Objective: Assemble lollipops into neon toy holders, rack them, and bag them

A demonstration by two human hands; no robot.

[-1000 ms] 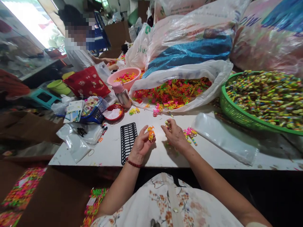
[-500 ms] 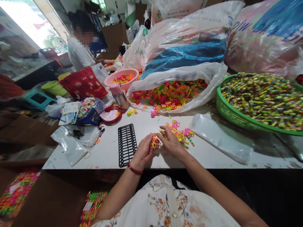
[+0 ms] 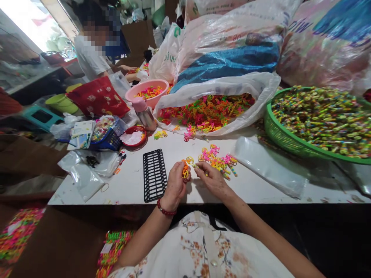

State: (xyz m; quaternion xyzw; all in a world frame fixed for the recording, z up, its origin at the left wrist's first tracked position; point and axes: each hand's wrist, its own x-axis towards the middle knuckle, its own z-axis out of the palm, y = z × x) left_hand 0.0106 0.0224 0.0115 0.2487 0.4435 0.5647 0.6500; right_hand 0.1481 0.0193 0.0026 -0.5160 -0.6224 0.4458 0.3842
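Observation:
My left hand [image 3: 174,184] is closed around a small bunch of orange and yellow plastic pieces [image 3: 185,170] just above the white table [image 3: 203,193]. My right hand [image 3: 211,178] pinches one thin piece beside that bunch, fingertips almost touching the left hand. A little heap of pink, yellow and orange plastic pieces [image 3: 216,158] lies on the table right behind my right hand. A black plastic grid tray [image 3: 154,174] lies flat to the left of my left hand.
An open white sack of neon plastic pieces [image 3: 207,112] lies behind. A green basket of striped sticks [image 3: 315,119] sits right, a stack of clear bags [image 3: 269,166] before it. Left: pink bowl [image 3: 149,92], bottle [image 3: 144,112], red dish [image 3: 133,136], blue basket [image 3: 107,133]. Another person [image 3: 92,50] works far left.
Both hands drew back toward the table's near edge and came together. My right hand left the small heap and now pinches a piece beside the left hand's bunch.

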